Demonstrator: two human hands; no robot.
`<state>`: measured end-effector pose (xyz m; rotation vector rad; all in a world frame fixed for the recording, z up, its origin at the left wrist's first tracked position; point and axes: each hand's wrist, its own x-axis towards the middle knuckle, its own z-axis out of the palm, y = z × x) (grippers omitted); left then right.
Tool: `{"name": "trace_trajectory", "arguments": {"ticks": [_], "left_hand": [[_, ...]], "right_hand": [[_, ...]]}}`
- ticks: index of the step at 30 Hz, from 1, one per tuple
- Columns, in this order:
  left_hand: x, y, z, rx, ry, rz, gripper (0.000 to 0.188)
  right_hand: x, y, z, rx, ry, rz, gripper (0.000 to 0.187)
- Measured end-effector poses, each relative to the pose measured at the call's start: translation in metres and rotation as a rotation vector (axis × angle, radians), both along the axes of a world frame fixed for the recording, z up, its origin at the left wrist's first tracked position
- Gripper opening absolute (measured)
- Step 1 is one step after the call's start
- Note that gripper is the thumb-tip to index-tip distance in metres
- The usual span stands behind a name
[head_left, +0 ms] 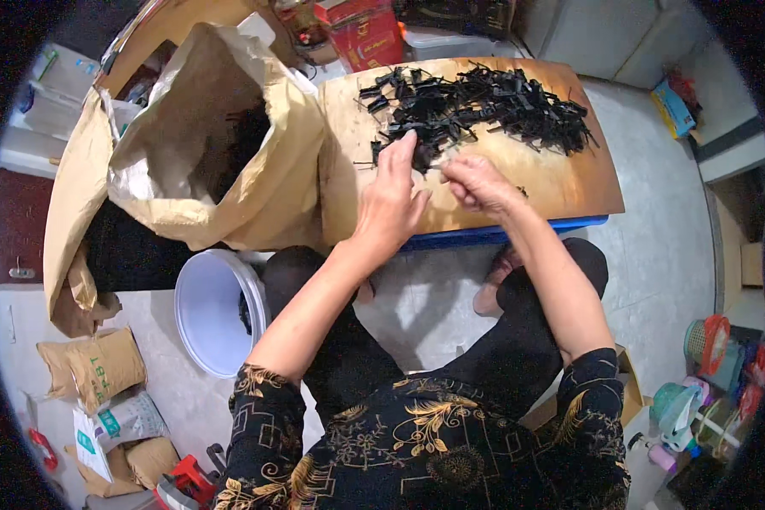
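A heap of small black plastic pieces (493,106) with thin stems spreads across the far half of a wooden board (561,183). At the near edge of the heap is my left hand (387,197), its fingers stretched out and the thumb apart, fingertips against the black pieces. Just to its right, my right hand (478,184) is closed with thumb and fingertips pinched together over the board. Whatever sits in that pinch is too small to make out. Left of the board stands a large open paper sack (289,161), with dark contents deep inside.
A white bucket (217,314) stands on the floor by my left knee, with some black pieces inside. A blue edge (501,234) shows beneath the board. Packed bags (106,365) lie at lower left, and a red box (361,34) stands beyond the board.
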<state>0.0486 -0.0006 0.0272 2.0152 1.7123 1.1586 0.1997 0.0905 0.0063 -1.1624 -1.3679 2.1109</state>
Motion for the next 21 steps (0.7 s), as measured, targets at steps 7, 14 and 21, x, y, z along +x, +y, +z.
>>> {"name": "trace_trajectory", "arguments": {"ticks": [7,14,21], "left_hand": [[0.011,0.035,-0.018,-0.142,0.147,0.01,0.069],[-0.007,0.042,-0.024,-0.19,-0.154,0.052,0.053],[-0.012,0.043,-0.026,-0.076,-0.043,-0.005,0.054]], "right_hand": [[-0.002,0.011,-0.015,0.01,-0.044,0.025,0.023],[-0.01,0.015,-0.004,0.241,-0.067,0.184,0.03],[-0.023,0.013,-0.018,0.387,-0.032,0.197,0.029]]}}
